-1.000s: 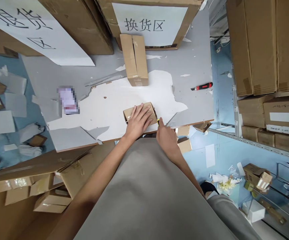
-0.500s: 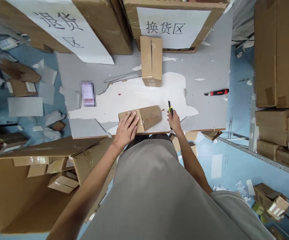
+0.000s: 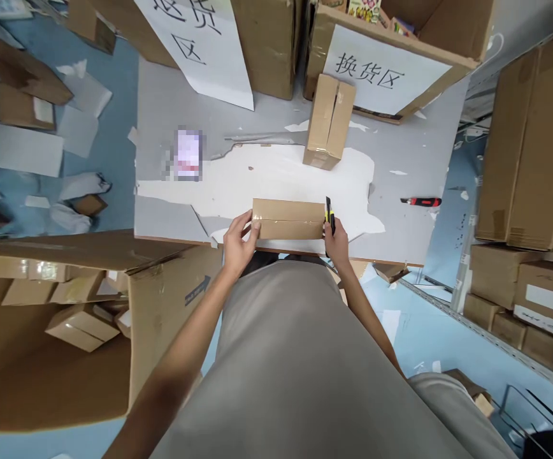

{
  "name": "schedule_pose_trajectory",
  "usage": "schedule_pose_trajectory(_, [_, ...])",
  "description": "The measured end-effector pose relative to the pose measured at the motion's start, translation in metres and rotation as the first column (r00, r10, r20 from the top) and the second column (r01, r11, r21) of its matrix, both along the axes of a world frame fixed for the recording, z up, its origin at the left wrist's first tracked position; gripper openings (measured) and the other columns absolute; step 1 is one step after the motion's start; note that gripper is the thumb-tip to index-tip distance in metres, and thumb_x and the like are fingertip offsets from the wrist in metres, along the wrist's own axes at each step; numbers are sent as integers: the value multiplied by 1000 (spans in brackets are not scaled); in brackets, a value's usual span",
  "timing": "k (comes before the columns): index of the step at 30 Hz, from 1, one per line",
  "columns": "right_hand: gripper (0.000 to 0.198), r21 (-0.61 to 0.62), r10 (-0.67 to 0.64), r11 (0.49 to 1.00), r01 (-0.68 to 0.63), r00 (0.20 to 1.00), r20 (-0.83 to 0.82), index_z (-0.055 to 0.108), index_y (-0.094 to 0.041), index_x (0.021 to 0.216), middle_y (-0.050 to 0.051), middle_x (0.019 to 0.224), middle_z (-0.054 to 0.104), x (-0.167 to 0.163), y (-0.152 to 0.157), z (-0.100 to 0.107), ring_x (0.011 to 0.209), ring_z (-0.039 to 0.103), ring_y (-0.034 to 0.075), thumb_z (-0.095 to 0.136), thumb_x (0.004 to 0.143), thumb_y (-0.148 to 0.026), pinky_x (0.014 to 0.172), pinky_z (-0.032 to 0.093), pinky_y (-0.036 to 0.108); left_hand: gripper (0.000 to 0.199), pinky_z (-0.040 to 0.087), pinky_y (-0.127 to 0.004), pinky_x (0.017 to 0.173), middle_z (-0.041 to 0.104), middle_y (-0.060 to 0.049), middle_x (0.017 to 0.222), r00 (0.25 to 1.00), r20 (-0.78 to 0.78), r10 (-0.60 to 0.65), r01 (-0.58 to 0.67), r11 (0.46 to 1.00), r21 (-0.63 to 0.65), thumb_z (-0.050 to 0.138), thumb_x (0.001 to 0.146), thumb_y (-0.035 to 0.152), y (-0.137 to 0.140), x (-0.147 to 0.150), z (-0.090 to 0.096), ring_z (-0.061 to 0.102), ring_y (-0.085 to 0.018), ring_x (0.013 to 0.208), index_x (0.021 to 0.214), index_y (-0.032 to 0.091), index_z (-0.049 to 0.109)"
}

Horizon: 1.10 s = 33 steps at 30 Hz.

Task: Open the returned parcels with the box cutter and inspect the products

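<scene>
Head view: a person in a grey top (image 3: 295,357) stands at a grey table (image 3: 401,150), both bare hands near its front edge.
Small carton: the brown small carton (image 3: 288,220) sits at the front of the table between the two hands, its long side running left to right, a shiny taped seam along its length.
Left hand: the left hand (image 3: 239,245) grips the carton's left end, thumb on the near side and fingers around the end.
Right hand: the right hand (image 3: 337,245) is closed around a yellow-and-black knife (image 3: 329,213), tip pointing away from the body, right beside the carton's right end; whether its fingers press the carton, I cannot tell.
White patch: a ragged white patch (image 3: 276,169) spreads over the tabletop behind the carton.
Taped carton: a second, upright-seamed taped carton (image 3: 330,124) stands farther back, against a large open box (image 3: 429,56) with a lettered sheet.
Red cutter: a red-and-black cutter (image 3: 422,202) lies near the table's right edge, well apart from the hands.
Blurred object: a pixelated lilac rectangle (image 3: 188,154) lies on the left half.
Floor carton: at lower left, a big open carton (image 3: 174,312) contains several smaller boxes (image 3: 83,325).
</scene>
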State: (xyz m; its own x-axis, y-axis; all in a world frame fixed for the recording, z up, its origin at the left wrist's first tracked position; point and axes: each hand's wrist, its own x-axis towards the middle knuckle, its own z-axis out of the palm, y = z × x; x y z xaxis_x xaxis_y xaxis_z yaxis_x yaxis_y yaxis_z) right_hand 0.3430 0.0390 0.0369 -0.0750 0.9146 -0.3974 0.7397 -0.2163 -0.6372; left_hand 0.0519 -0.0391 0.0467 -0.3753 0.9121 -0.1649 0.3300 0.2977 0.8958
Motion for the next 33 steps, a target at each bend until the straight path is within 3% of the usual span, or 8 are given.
schedule_pose_trajectory(6, [45, 35, -37, 999, 33, 991, 132, 62, -23, 129, 12, 111, 82, 22, 4, 18, 96, 77, 26, 29, 118, -51, 86, 62, 35, 65, 71, -53, 109, 77, -17, 147, 984, 161, -76, 89, 993, -79, 76, 99, 70, 22, 10, -39, 79, -33, 129, 143, 21, 76])
schedule_pose_trajectory(10, [50, 97, 60, 991, -89, 961, 269, 63, -16, 146, 22, 133, 81, 18, 13, 49, 115, 80, 32, 32, 117, -42, 99, 63, 43, 54, 72, -49, 102, 76, -15, 149, 983, 145, -114, 121, 992, -42, 78, 101, 54, 24, 3, -42, 80, -29, 121, 146, 24, 73])
schedule_pose_trajectory(12, [53, 67, 193, 972, -224, 931, 310, 59, -14, 158, 22, 140, 80, 6, 16, 69, 121, 79, 34, 36, 117, -38, 103, 62, 45, 48, 72, -45, 99, 74, -14, 151, 977, 140, -158, 161, 987, -6, 76, 103, 50, 24, -1, -42, 79, -27, 120, 143, 25, 76])
schedule_pose_trajectory(14, [54, -16, 397, 911, -412, 866, 304, 55, -17, 166, 19, 147, 79, -15, 19, 88, 125, 78, 33, 38, 119, -36, 103, 61, 42, 42, 72, -43, 98, 71, -13, 152, 967, 144, -210, 209, 978, 22, 75, 104, 48, 25, -5, -42, 77, -26, 123, 140, 26, 78])
schedule_pose_trajectory(17, [54, -178, 666, 740, -649, 669, 330, 54, -25, 173, 14, 154, 76, -50, 24, 104, 127, 78, 30, 36, 123, -35, 100, 60, 37, 40, 73, -43, 99, 69, -12, 154, 949, 177, -259, 254, 966, 51, 76, 105, 44, 25, -10, -46, 77, -25, 123, 142, 29, 80])
schedule_pose_trajectory(22, [59, -386, 821, 541, -747, 370, 435, 42, -32, 183, 15, 155, 73, -88, 34, 106, 122, 79, 30, 34, 125, -30, 93, 58, 35, 44, 73, -44, 102, 67, -12, 156, 930, 214, -298, 290, 954, 70, 79, 102, 39, 27, -14, -57, 75, -28, 130, 146, 30, 79])
schedule_pose_trajectory(26, [65, -440, 845, 479, -760, 263, 466, 35, -32, 186, 17, 161, 69, -97, 40, 108, 125, 77, 30, 33, 122, -22, 95, 60, 37, 46, 74, -46, 104, 66, -12, 156, 924, 231, -304, 293, 953, 79, 79, 102, 38, 27, -14, -63, 73, -30, 135, 147, 29, 78])
schedule_pose_trajectory(33, [67, -468, 855, 441, -766, 200, 479, 32, -32, 187, 17, 161, 67, -102, 44, 113, 124, 78, 32, 33, 120, -20, 96, 62, 39, 48, 75, -45, 103, 65, -12, 157, 914, 266, -306, 296, 952, 75, 78, 101, 38, 29, -14, -65, 74, -29, 133, 148, 29, 78])
